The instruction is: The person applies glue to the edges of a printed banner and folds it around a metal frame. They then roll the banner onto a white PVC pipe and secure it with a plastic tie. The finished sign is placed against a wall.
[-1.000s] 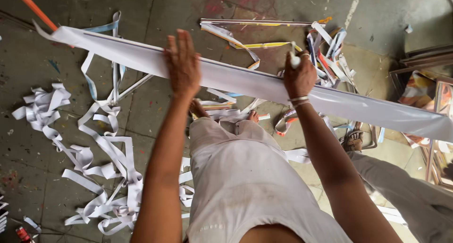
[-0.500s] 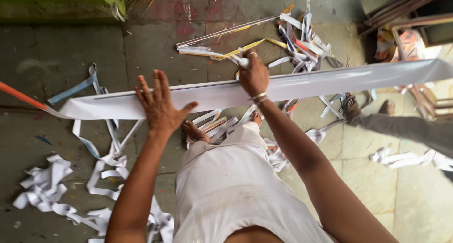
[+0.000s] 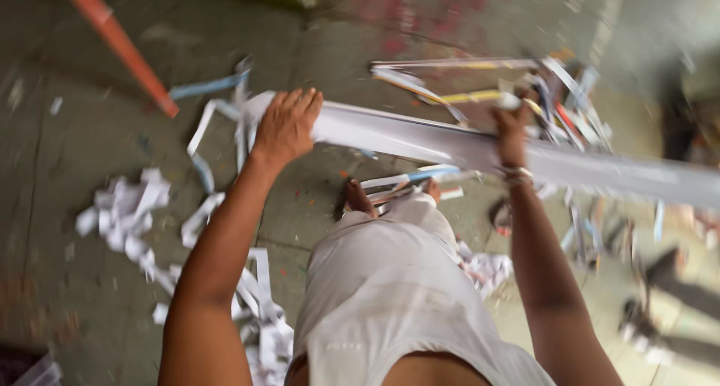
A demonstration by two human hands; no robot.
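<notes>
A long white strip of sheet material [image 3: 420, 137] stretches across the view from the middle left to the right edge, held above the floor. My left hand [image 3: 287, 125] lies over its left end, fingers wrapped on it. Farther along the strip, my right hand [image 3: 512, 131] grips it, a bracelet on the wrist. The frame is blurred by motion. Below, my white garment [image 3: 390, 288] and bare feet [image 3: 358, 198] show.
White paper offcuts [image 3: 127, 213] litter the grey floor on the left and under me. A pile of coloured and white strips [image 3: 555, 94] lies at the upper right. An orange pole [image 3: 112, 41] slants at the upper left. Another person's leg [image 3: 675, 281] is at right.
The white strip has shifted and tilted, its right end now lower. My left hand moved up onto the strip's left end. The view swung, and the orange pole now appears at upper left.
</notes>
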